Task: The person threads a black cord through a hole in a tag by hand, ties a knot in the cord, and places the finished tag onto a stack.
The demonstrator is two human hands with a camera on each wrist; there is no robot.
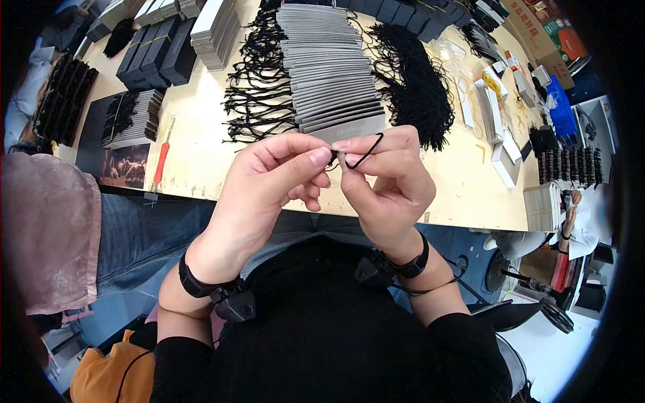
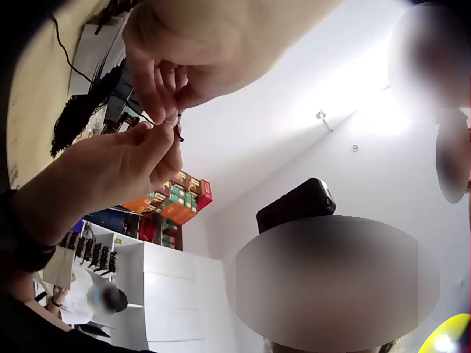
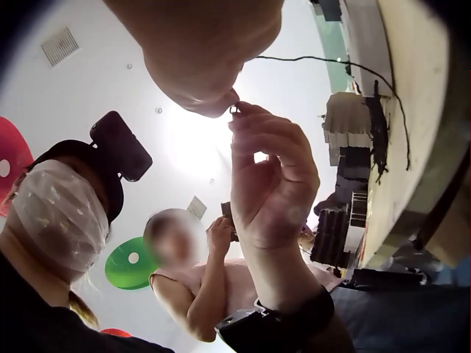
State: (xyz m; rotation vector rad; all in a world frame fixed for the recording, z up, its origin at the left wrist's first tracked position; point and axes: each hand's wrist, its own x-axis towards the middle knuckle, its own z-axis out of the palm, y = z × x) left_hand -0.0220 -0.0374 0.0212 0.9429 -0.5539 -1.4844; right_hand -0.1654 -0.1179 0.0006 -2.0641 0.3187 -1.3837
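Observation:
In the head view both hands meet over the front of the table, fingertips close together. My left hand (image 1: 259, 174) pinches a short dark piece of a thin black cord between thumb and index finger. My right hand (image 1: 393, 171) pinches the same black cord (image 1: 368, 153), which bends in a loop past its index finger. The fingertips hide the middle of the cord. Just behind the hands lies a long overlapping row of grey cards (image 1: 329, 64), with knotted black strings (image 1: 259, 87) spread along its left side. A heap of loose black cords (image 1: 420, 87) lies to its right.
Black boxes (image 1: 176, 57) and a stack of white-edged cards (image 1: 215, 33) stand at the back left. An orange-red tool (image 1: 161, 162) lies near the left front edge. White boxes (image 1: 507, 161) and a blue bin (image 1: 561, 107) are on the right. Another person sits at left.

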